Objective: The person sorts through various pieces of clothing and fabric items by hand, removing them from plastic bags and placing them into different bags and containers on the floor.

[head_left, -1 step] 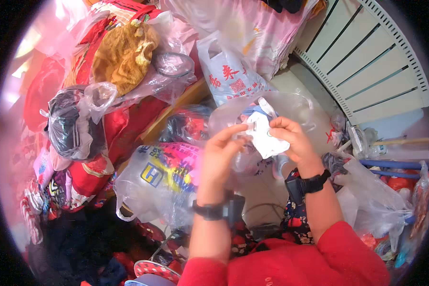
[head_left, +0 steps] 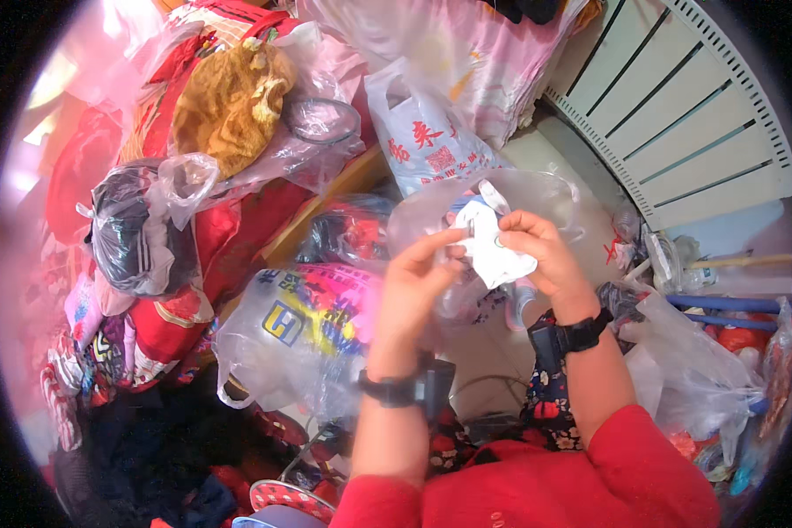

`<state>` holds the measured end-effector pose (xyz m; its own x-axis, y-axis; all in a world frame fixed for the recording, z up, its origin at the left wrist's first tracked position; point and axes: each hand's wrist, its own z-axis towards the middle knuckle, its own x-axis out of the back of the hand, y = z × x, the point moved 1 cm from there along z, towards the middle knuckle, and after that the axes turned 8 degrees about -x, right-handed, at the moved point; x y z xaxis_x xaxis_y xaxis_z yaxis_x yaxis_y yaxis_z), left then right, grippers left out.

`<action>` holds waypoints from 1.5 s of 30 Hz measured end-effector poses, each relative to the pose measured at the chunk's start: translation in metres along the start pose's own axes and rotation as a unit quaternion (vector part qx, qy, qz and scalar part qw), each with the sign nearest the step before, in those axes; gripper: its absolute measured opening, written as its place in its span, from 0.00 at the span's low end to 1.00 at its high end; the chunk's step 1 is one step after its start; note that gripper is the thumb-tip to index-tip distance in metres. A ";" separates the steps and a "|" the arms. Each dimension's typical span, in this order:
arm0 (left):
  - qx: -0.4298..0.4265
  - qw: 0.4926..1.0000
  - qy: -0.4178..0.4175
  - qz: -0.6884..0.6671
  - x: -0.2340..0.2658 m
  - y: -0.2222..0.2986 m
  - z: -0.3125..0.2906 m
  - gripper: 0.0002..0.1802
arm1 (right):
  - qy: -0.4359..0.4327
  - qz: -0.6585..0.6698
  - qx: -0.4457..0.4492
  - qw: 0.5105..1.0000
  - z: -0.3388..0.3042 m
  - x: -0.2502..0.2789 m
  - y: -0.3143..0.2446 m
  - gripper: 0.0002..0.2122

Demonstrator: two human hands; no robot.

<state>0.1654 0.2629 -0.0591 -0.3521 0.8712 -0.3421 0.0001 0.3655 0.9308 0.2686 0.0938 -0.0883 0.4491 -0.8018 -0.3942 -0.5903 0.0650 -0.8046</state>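
A small, limp piece of white cloth [head_left: 497, 255] with small dark marks hangs between my two hands, over an open clear plastic bag [head_left: 554, 195]. My right hand [head_left: 541, 251] pinches its right edge between thumb and fingers. At the opposite edge, my left hand [head_left: 421, 277] holds it with bent fingertips. A white and bluish bit of fabric [head_left: 493, 195] sticks up just beyond the cloth; whether the two are joined I cannot tell. Each wrist wears a black strap with a dark box.
Left of my forearm lies a stuffed clear bag [head_left: 282, 352] with bright print. Behind stands a white carrier bag [head_left: 431, 132]. Red bedding at left bears a brown cloth [head_left: 233, 106] and a bagged dark bundle [head_left: 141, 229]. A white slatted panel [head_left: 678, 106] rises at right, above more plastic bags.
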 end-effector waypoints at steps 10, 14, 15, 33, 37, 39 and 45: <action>0.034 0.999 0.015 -0.001 -0.011 -0.015 0.015 0.21 | -0.072 -0.071 0.039 0.994 0.011 -0.017 -0.016 0.13; 0.079 0.994 0.044 -0.061 -0.012 -0.017 0.017 0.23 | 0.035 -0.326 0.267 0.906 0.009 -0.030 -0.016 0.22; 0.083 0.994 0.040 -0.060 -0.013 -0.018 0.018 0.23 | 0.040 -0.325 0.266 0.907 0.008 -0.032 -0.014 0.22; 0.002 0.964 0.204 -0.173 0.008 -0.011 0.031 0.16 | 0.106 -0.047 0.176 0.978 0.018 0.027 -0.034 0.10; -0.018 0.969 0.203 -0.142 0.011 -0.011 0.032 0.15 | 0.106 0.050 0.155 0.981 0.015 0.044 -0.042 0.09; -0.036 0.971 0.191 -0.139 0.009 -0.012 0.032 0.14 | 0.110 0.054 0.158 0.980 0.012 0.045 -0.045 0.09; -0.079 0.978 0.163 -0.100 0.003 -0.007 0.027 0.18 | 0.115 0.033 0.165 0.979 0.007 0.051 -0.051 0.11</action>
<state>0.1902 0.2713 -0.0705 -0.6103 0.6268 -0.4844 -0.2349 0.4407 0.8664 0.3259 0.0532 -0.0709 0.2332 -0.8993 -0.3701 -0.3476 0.2784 -0.8954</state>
